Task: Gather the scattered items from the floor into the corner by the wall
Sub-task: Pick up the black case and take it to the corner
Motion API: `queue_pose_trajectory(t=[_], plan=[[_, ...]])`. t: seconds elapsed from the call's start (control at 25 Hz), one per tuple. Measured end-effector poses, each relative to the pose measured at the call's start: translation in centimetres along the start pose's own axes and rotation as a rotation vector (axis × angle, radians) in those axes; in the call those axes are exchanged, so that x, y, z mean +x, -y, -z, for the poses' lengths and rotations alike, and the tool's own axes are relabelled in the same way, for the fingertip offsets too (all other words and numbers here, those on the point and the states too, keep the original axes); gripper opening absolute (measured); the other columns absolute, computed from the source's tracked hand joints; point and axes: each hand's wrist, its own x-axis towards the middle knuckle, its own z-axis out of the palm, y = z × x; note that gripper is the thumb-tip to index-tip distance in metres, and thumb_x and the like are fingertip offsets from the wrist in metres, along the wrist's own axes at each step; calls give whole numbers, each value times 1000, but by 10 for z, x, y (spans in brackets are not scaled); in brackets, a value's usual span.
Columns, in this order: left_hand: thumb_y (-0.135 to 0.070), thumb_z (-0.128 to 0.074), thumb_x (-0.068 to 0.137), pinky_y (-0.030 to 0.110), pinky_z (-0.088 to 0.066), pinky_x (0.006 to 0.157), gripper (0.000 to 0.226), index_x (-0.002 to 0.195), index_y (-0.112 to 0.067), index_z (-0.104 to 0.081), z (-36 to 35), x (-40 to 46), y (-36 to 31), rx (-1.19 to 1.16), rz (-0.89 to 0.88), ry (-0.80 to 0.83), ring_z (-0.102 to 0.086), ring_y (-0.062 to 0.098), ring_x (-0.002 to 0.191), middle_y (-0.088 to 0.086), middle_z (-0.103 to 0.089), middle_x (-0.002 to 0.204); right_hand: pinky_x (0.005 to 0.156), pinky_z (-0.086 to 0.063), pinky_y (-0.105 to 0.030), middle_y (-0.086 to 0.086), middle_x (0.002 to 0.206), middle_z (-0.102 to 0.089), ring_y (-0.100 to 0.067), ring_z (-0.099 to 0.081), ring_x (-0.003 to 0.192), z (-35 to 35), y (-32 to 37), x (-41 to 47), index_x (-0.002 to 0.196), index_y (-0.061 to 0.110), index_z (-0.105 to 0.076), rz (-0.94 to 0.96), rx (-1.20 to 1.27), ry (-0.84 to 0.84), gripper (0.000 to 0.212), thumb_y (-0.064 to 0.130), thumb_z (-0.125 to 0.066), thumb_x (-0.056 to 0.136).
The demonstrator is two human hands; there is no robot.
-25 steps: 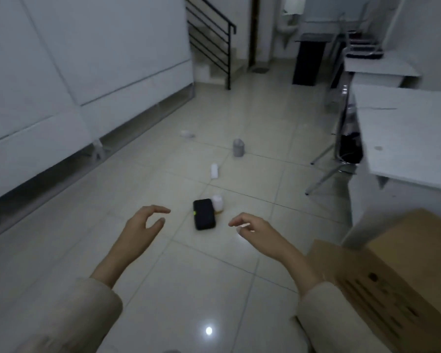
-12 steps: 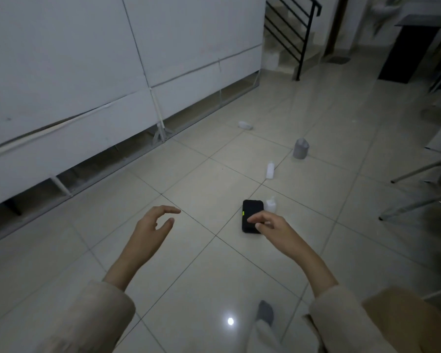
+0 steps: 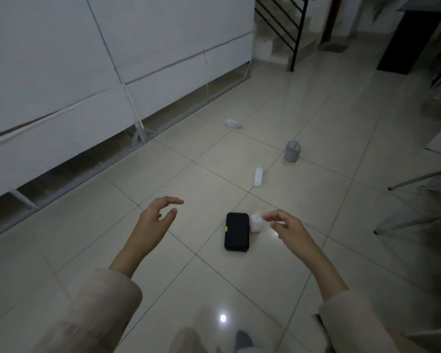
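Down low, the big white wall (image 3: pixel 92 59) runs along the left side, and the shiny tile floor (image 3: pixel 303 103) fills the rest. Black stairs (image 3: pixel 285 24) stand far back by the wall's end. A grey chair leg (image 3: pixel 418 177) pokes in from the right.

Two arms in pale sleeves reach out over the floor. The left hand (image 3: pixel 155 222) hangs in the air above the tiles. Its fingers (image 3: pixel 172 201) are bent a little and spread apart from the thumb, like a loose claw. It holds nothing and touches nothing. The right hand (image 3: pixel 290 230) is out over the floor too. Its fingertips (image 3: pixel 267 218) are close together and point at the small orange bottle (image 3: pixel 255 224). They look just beside the bottle's top, but it is too blurry to tell if they touch it. The hand does not grip anything.

Now the things on the floor. A black phone (image 3: pixel 236 235) lies flat between the two hands, and the small orange bottle stands right against its right edge. Farther off, a grey cup (image 3: pixel 292 151) stands upright. Between the cup and the phone, a white bottle (image 3: pixel 258 176) lies on its side. Nearer the wall, a small white thing (image 3: pixel 233 123) lies on the tiles, too blurry to name.
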Motion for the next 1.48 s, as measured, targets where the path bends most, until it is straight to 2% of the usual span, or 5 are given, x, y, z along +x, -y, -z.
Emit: queue_pose_trajectory(t=[0.76, 0.96, 1.16, 1.32, 1.48], plan=[[-10, -48, 92, 31, -38, 98, 31, 96, -38, -59, -148, 221, -1, 62, -170, 515, -48, 13, 118, -5, -58, 120, 84, -42, -27, 5, 96, -62, -8, -56, 87, 67, -85, 67, 99, 10, -64, -314, 196, -545, 21, 2, -47, 90], [-10, -47, 92, 22, -32, 93, 26, 102, -30, -61, -176, 311, 10, 80, -230, 709, -46, 8, 115, -7, -57, 121, 86, -43, -32, 0, 96, -62, -15, -57, 94, 24, -92, 131, 91, 19, -62, -462, 296, -766, 23, 3, -47, 89], [-7, -47, 92, -7, -29, 80, 25, 105, -21, -62, -200, 377, 50, 131, -264, 915, -51, -3, 101, -7, -59, 112, 71, -43, -22, 0, 98, -61, -15, -55, 88, -46, -100, 197, 97, 17, -61, -629, 411, -852, 22, 2, -47, 89], [-3, -47, 91, -7, -29, 77, 24, 104, -15, -63, -248, 413, 121, 154, -209, 960, -48, -22, 92, -4, -61, 107, 73, -41, -26, -9, 111, -58, -18, -53, 94, -102, -157, 254, 101, 16, -60, -771, 488, -858, 24, 0, -46, 88], [0, -48, 91, -6, -31, 77, 24, 101, -14, -63, -319, 421, 219, 164, -114, 980, -53, -10, 93, -2, -61, 105, 75, -39, -24, -11, 113, -54, -19, -51, 100, -149, -245, 306, 101, 19, -57, -894, 536, -849, 25, -1, -47, 88]])
